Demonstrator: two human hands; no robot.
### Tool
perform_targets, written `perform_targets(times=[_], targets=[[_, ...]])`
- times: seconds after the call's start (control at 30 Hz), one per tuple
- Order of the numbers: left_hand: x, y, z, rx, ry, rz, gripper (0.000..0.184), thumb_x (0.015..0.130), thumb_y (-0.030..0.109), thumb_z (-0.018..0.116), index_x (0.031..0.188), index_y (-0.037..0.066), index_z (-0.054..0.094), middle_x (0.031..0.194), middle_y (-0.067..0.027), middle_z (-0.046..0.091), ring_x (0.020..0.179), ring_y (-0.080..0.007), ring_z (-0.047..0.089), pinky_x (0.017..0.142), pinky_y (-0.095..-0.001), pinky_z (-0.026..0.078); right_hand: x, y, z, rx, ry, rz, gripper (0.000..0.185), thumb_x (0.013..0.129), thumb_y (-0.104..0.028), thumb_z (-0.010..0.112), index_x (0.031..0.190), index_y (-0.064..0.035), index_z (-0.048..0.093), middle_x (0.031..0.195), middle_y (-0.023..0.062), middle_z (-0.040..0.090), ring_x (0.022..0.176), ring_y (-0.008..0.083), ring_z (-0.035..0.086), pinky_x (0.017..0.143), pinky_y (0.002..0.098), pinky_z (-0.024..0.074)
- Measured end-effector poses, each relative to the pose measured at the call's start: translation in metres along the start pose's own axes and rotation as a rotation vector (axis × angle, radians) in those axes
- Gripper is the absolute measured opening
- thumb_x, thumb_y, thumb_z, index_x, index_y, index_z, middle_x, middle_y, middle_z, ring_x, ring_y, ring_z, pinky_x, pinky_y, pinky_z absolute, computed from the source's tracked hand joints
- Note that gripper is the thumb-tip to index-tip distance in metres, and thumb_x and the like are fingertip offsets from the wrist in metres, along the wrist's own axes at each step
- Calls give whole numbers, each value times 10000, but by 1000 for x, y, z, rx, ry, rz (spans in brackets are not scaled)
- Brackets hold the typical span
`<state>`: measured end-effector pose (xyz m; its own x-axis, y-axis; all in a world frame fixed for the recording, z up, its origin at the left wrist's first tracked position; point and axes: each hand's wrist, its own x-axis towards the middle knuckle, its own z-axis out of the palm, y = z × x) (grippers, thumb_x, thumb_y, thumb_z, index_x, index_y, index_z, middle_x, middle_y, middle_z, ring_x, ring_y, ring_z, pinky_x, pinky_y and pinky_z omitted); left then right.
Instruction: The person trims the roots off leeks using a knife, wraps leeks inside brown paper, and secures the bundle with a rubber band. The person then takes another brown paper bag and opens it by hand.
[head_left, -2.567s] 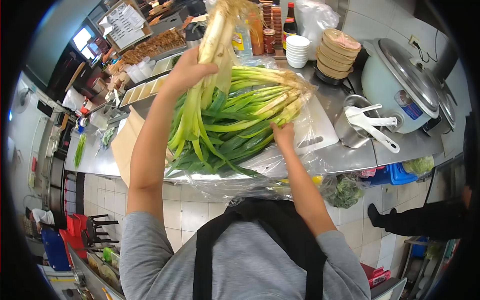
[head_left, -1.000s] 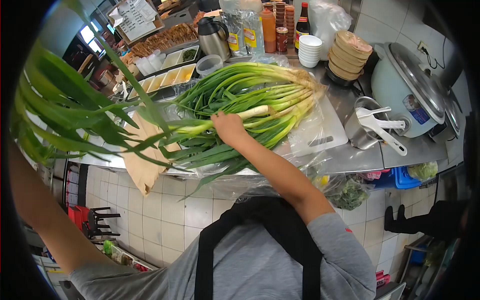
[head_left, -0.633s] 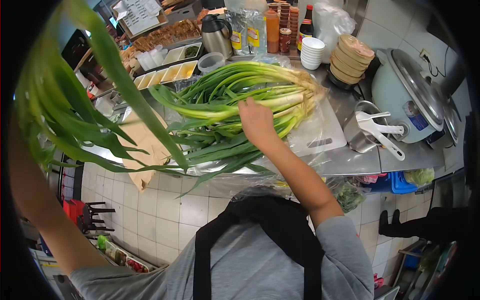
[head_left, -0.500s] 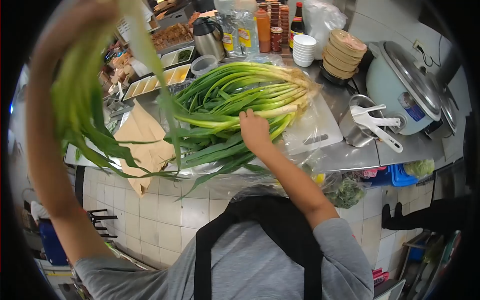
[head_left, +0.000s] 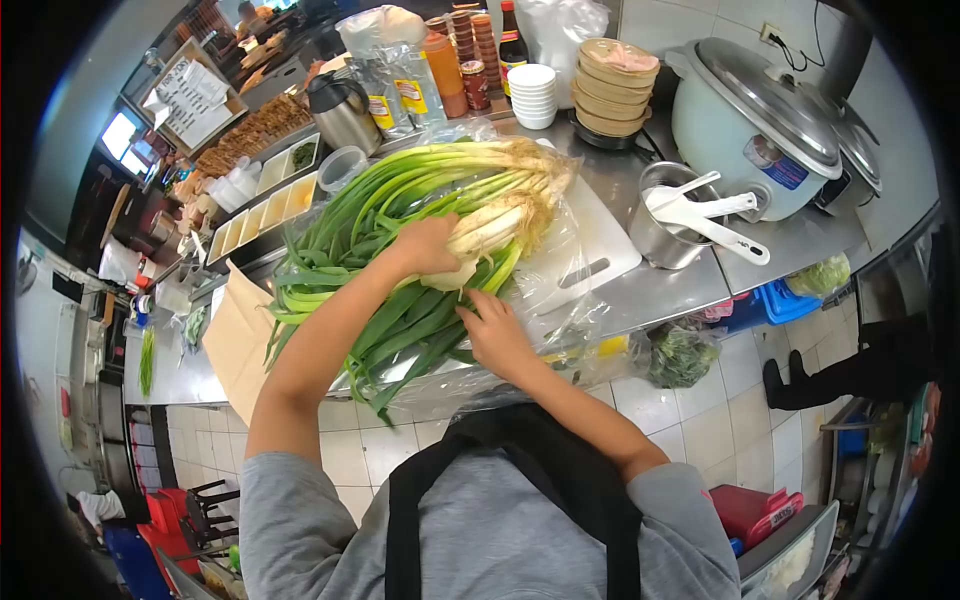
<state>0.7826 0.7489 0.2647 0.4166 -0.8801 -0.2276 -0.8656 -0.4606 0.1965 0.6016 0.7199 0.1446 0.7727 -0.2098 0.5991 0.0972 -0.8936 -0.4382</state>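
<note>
A big heap of spring onions (head_left: 345, 215) lies on a clear plastic bag over the counter, white root ends to the right and green leaves to the left. My left hand (head_left: 430, 245) is closed around stalks on top of the heap, its fingertips partly hidden. Just below it, my right hand (head_left: 492, 330) has its fingers bent in a pinch at the green leaves, by a pale, withered leaf (head_left: 450, 277) hanging between the two hands. Under the plastic, to the right, a white cutting board (head_left: 610, 245) shows its handle slot.
Brown paper (head_left: 238, 335) hangs over the counter's front edge at left. To the right stand a metal pot (head_left: 672, 245) with white utensils and a large rice cooker (head_left: 765, 150). Behind are stacked white bowls (head_left: 533, 95), brown bowls (head_left: 612, 95) and a steel jug (head_left: 343, 115).
My left hand has come down from high on the left, bringing its raised stalks onto the heap. My right hand has shifted to the heap's near side. The view has turned somewhat.
</note>
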Motion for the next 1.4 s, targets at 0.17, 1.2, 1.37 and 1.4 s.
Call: perform_targets(times=[0.17,1.2,1.37,1.4], targets=[[16,-7,24,-49,-18,-87,608,583,296,680,1082,-9,516,1015,-250,598,976,-380,573,845,-413,458,-30,16,-8,142,-17,243,232,738,-29,574,959,-32,646,1034,123,547,997,310,517,866,421,408],[50,-42,42,-458,-57,-126,527,500,273,748,937,-9,660,892,-157,660,791,-248,622,733,-313,478,0,27,47,883,275,891,438,787,-88,639,1172,56,490,1082,132,536,864,179,567,680,261,458],[20,-35,-19,-556,-58,-67,456,560,211,720,960,2,654,849,-93,652,743,-177,589,725,-288,457,5,45,43,848,88,1115,344,815,-214,632,1029,48,570,911,152,608,796,189,595,712,288,484],[13,-32,-32,-556,-59,-68,456,560,211,720,960,2,654,849,-93,652,743,-177,589,725,-288,457,7,45,43,848,88,1116,344,815,-214,632,1029,48,570,911,152,608,796,189,595,712,288,484]])
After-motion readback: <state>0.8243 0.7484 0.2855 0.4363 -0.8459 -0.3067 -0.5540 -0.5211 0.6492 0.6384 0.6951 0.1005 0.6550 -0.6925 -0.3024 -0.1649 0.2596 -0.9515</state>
